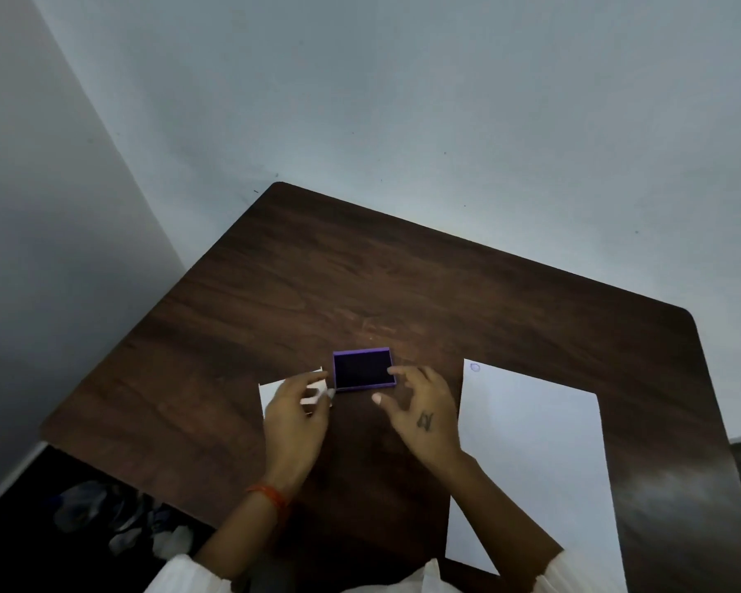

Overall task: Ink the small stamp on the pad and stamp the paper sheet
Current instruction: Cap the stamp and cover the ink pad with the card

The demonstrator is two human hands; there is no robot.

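left fingers (317, 393) are curled around a small white object, probably the small stamp (315, 389); blur prevents certainty. right fingers (403, 374) are spread, empty, touching the near right corner of the open ink pad (363, 370). the pad should be steadied while the stamp is pressed flat. the paper sheet (531, 455) lies toward the right tabletop (360, 284) edge, one faint mark at its far corner; far tabletop is open.
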